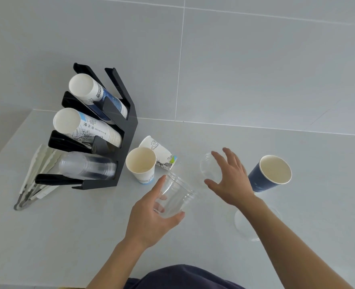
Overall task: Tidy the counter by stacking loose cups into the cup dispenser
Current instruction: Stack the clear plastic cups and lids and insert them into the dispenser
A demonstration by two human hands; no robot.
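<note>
At the far left of the pale table (57, 236), a bundle of white tongs (38, 174) lay beside a black three-tier dispenser (128, 130). Its top tier held a blue stack (98, 95) of paper cups, the middle a white stack (87, 128), and the bottom a clear stack (87, 166) of plastic cups, all lying on their sides. Just right of the dispenser, a white cup (141, 164) stood upright, touching a printed cup (160, 152) tipped on its side behind it. The left hand (151, 217) gripped a clear cup (175, 197) tilted above the table, thumb on one side and fingers (159, 207) curled around the other. The right hand (231, 180) hovered with fingers spread wide over a second clear cup (207, 164). Beyond it stood a blue cup (270, 174), upright, with a third clear cup (247, 224) partly hidden under the right forearm.
</note>
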